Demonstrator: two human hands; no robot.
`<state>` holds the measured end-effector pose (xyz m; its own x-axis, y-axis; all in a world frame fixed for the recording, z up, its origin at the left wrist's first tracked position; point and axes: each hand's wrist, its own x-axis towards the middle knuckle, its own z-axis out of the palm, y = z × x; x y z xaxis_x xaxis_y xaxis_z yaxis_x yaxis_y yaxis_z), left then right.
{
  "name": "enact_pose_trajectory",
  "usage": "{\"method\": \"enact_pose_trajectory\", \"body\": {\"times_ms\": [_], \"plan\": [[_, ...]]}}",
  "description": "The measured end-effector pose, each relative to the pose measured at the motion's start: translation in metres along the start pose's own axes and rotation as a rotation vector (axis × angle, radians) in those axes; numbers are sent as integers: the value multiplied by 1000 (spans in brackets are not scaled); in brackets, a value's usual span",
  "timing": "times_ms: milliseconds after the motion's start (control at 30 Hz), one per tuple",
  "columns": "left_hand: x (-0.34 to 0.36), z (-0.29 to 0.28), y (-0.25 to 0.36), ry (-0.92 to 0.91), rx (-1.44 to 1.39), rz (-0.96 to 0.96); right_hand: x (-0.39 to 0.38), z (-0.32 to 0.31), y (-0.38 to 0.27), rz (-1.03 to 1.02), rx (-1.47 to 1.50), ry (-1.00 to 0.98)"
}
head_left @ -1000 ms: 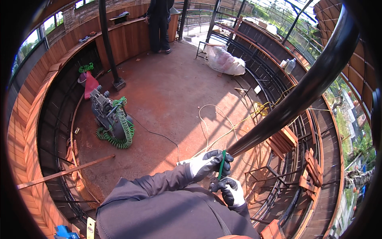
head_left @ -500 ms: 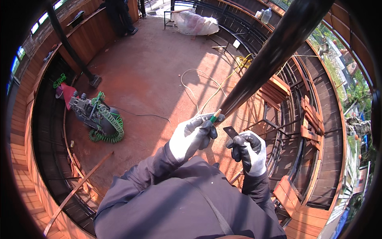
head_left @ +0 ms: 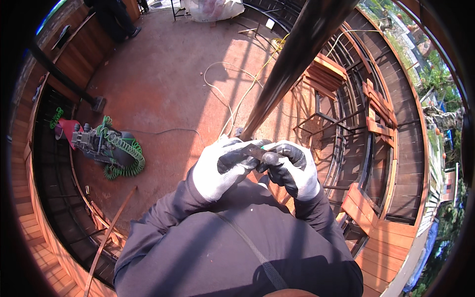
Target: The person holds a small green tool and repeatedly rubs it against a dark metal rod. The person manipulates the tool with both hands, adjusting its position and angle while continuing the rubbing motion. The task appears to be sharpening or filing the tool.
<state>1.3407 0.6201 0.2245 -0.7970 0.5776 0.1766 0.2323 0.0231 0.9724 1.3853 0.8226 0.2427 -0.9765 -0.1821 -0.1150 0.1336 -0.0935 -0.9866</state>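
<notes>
Both of my gloved hands meet in front of my chest. My left hand [head_left: 222, 168] is closed round a short green pencil [head_left: 263, 147], most of it hidden by fingers, with only a bit of green showing. My right hand [head_left: 298, 171] pinches a dark flat metal blade [head_left: 255, 152], which lies against the pencil between the two hands. The gloves are white with dark-coated fingers. Exactly where blade and pencil touch is hidden.
A thick dark post [head_left: 292, 69] rises just beyond my hands. Left stands an air compressor [head_left: 114, 148] with a coiled green hose. Stacked boards [head_left: 326, 74] lie at the right, near curved metal framing. A cable [head_left: 237, 106] crosses the reddish floor. Far left, a person [head_left: 114, 20] stands.
My hands were apart, the pencil's pale wooden tip showing in the left and the blade in the right. They have come together, bringing the blade to the pencil. The view has shifted.
</notes>
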Motion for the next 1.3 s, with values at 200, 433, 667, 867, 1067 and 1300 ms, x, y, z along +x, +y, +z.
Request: {"method": "enact_pose_trajectory", "body": {"times_ms": [200, 433, 667, 867, 1067, 1300], "plan": [[-7, -3, -1, -36, -73, -143, -6, -10, 24, -93, 13, 160], [-14, -2, -14, 38, -196, -92, -13, -49, 3, -378, 53, 330], [-6, 1, 0, 4, -110, -193, -2, 9, 6, 70, 100, 35], [-5, -1, 1, 24, 10, -110, -2, 3, 10, -37, -6, 81], [-6, -3, 0, 31, 103, -24, -4, -5, 19, -222, 67, 133], [-19, -8, -7, 71, -204, -206, -19, -74, 6, -467, 5, 485]]}}
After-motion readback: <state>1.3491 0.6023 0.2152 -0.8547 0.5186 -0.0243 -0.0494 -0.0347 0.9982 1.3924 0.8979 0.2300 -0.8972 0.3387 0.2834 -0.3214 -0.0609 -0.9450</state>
